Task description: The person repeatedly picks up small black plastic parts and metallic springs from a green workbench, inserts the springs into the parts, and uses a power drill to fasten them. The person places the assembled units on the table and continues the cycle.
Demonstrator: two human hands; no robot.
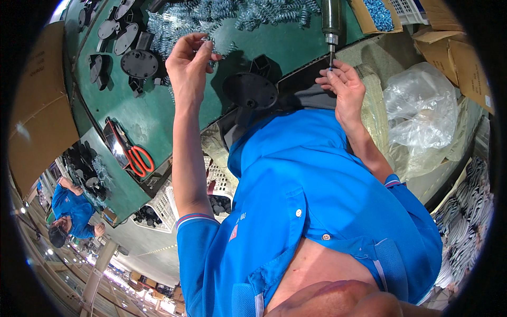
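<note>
My left hand (191,66) is pinched above the green table, with a thin wire spring (209,39) at its fingertips, partly hidden by the fingers. My right hand (344,90) pinches a small bluish screw (331,69) at the tip of the bit of a hanging power screwdriver (331,26). Between my hands, a black plastic part with a round plate (250,91) lies at the table's near edge, by my lap. Beyond the left hand spreads a big heap of metal springs (179,24). More black round-plated parts (139,64) lie left of it.
Orange-handled scissors (138,158) lie on the table at left. A carton of blue screws (377,15) stands at the back right, near a clear plastic bag (421,105). White baskets (158,211) with black parts are below the table. Another person (74,211) works at far left.
</note>
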